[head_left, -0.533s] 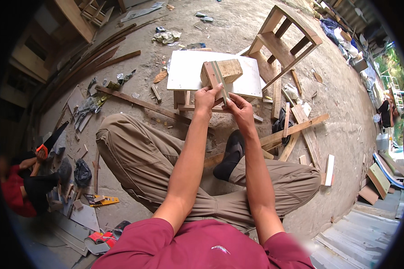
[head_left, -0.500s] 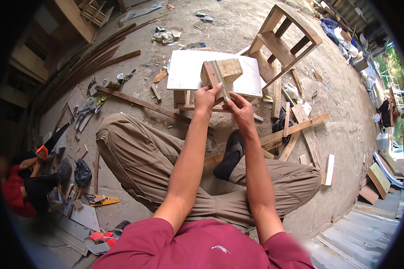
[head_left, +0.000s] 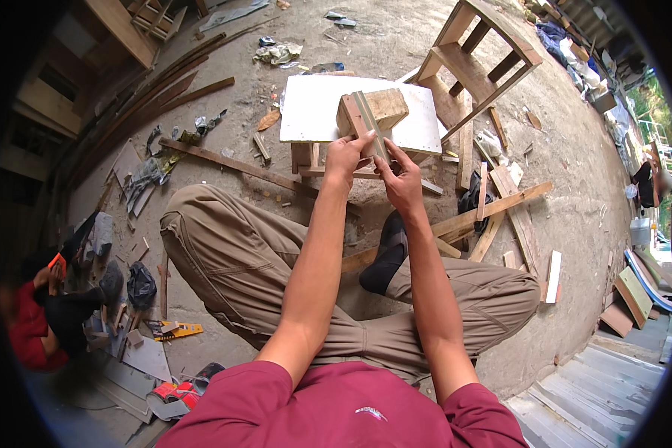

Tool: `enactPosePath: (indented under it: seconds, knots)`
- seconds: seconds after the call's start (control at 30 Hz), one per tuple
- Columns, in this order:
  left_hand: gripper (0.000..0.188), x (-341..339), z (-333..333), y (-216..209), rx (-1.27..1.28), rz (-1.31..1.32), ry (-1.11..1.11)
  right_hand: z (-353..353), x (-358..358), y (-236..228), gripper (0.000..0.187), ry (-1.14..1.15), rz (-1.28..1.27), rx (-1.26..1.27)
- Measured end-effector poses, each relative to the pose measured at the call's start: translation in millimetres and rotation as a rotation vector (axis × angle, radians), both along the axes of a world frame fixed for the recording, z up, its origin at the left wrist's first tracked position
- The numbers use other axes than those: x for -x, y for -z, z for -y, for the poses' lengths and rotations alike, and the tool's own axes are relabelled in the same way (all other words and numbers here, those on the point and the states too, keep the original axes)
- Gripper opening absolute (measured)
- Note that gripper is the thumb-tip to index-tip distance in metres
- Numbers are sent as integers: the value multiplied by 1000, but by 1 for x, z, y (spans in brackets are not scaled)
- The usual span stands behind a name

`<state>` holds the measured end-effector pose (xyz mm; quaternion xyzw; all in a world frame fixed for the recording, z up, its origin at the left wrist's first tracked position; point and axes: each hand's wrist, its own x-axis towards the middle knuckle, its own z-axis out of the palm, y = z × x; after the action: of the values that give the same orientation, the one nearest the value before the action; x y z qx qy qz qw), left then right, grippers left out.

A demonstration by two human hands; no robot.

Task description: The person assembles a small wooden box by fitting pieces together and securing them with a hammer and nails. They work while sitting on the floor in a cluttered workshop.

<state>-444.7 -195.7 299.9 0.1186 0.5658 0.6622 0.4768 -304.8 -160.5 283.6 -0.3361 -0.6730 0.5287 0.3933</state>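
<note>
Over the front of a white-topped low table (head_left: 306, 112), both my hands hold narrow wooden strips (head_left: 369, 118), one reddish brown and one greenish grey, side by side and slanting away from me. My left hand (head_left: 346, 158) grips the near end from the left, its thumb across the top. On the other side, my right hand (head_left: 402, 181) pinches the near right edge between thumb and fingers. A chunky pale wooden block (head_left: 390, 107) rests on the white top, just behind the strips and partly covered by them.
A wooden frame (head_left: 493, 82) stands behind the table at right. Planks (head_left: 493, 209) lie crossed beside my right knee, and a long board (head_left: 239, 172) lies at left. Another person (head_left: 41, 313) sits at far left holding an orange-handled saw (head_left: 57, 261). Tin cans (head_left: 175, 396) stand lower left.
The strips and both hands have shifted slightly, and my right fingers have moved a little along the strip's edge. At far left, the other person's saw has moved down.
</note>
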Motion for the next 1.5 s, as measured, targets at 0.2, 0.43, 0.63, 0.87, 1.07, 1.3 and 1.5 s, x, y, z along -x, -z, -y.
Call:
enactPosePath:
  seconds: [0.2,0.43,0.63,0.87,1.07,1.3,1.5]
  knots:
    - [24,31,-20,-27,94,-95,96,-13,-15,-7,39,416,-118,28]
    - [52,58,-2,-18,156,-145,31,-75,-36,54,24,647,-211,397]
    - [49,92,60,31,189,-105,-60,-96,9,90,47,695,246,14]
    - [29,103,93,98,242,33,-377,-27,31,152,39,973,220,-36]
    - [23,94,77,130,217,31,-312,5,34,188,35,626,411,121]
    - [28,171,95,201,861,-820,-79,18,52,212,22,172,395,164]
    - [38,250,64,228,914,-999,-46,31,73,206,20,52,371,278]
